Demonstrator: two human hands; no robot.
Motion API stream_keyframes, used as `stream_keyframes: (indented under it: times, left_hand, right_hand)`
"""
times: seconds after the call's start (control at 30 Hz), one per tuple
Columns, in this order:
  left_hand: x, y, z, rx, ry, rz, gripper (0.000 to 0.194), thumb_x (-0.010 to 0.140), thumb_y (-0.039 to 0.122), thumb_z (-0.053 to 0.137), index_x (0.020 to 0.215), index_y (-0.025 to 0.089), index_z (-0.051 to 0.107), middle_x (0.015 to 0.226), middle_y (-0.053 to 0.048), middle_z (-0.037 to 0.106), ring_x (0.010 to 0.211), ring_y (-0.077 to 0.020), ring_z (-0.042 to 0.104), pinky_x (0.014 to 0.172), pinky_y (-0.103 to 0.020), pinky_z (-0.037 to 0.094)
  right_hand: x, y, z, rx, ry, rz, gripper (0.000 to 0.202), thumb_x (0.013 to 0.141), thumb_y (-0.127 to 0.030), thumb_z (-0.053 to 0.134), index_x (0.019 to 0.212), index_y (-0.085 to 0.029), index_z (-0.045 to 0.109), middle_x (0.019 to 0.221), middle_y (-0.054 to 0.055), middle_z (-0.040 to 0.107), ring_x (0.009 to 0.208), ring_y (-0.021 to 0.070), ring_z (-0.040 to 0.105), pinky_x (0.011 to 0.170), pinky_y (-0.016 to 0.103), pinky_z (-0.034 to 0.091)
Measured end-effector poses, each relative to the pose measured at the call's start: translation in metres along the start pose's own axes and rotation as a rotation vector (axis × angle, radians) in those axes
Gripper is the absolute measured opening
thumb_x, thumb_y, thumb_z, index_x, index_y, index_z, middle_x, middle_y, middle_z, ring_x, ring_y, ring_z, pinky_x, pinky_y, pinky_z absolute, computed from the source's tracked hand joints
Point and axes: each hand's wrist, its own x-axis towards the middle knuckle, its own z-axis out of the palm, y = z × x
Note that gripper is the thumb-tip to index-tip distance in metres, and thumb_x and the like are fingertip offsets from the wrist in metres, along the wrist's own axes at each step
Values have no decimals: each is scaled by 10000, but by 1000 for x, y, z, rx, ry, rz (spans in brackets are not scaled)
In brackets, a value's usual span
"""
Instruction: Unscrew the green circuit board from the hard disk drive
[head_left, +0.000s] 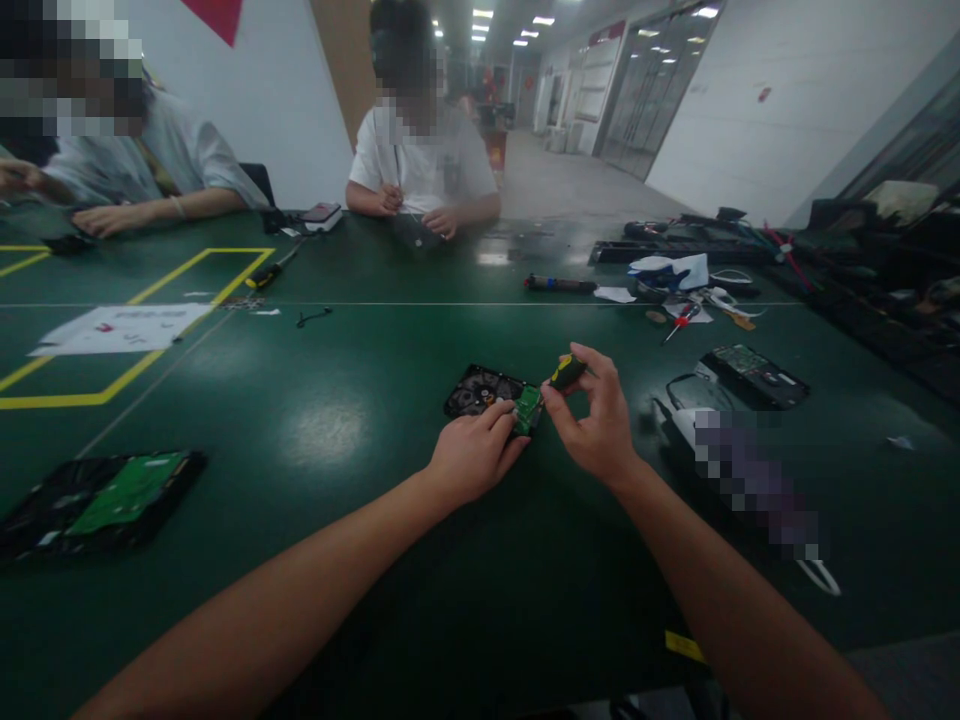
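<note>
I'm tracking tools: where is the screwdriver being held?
In the head view, just right of centre, the right hand holds the yellow-and-black screwdriver beside the green circuit board.

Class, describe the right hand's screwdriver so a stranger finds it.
Above the green table, find the camera wearer's right hand. It holds the black-and-yellow screwdriver at a green circuit board; the similar screwdriver at upper left lies unheld.

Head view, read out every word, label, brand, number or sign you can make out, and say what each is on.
No text can be read anywhere.
Paper sheet at left: printed marks, too blurred.
Right drive: pale label, too small.
Left drive: pale label, too blurred.
Held drive and screwdriver: nothing legible.
Yellow strip: nothing legible.
</note>
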Motion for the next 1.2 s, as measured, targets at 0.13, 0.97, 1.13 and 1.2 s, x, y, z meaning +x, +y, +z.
stream_keyframes:
  times: [0.13,0.97,1.13,1.2]
  left_hand:
    - [0,0,-3,-40,4,-2,434,1114,464,398,1271,161,666,1435,-125,655,1001,-259,760,852,-413,632]
    - [1,3,-5,-3,-35,-14,434,1063,491,501,1281,151,660,1465,-142,632,974,-275,756,832,-430,631]
    - [0,1,-4,29,-65,-7,458,1023,516,598,1299,153,643,1477,-152,616,992,-282,753,825,-415,624]
    - [0,0,-2,41,-71,-1,438,1019,490,620,1304,158,639,1484,-152,611,1003,-281,752,830,-409,621]
  right_hand:
    - [0,-2,0,92,-69,3,700,998,-185,583,1611,-375,305,1493,112,519,1071,238,728,1013,527,648]
    - [-1,5,1,12,25,19,758,908,-253,753,1566,-372,396,1383,101,565,967,234,716,834,460,698]
    - [1,-1,-1,88,-75,31,719,998,-198,587,1626,-399,299,1490,105,528,1067,246,735,1034,529,642]
    - [1,0,0,83,-66,44,716,1004,-205,577,1632,-389,286,1481,112,536,1078,255,733,1027,535,648]
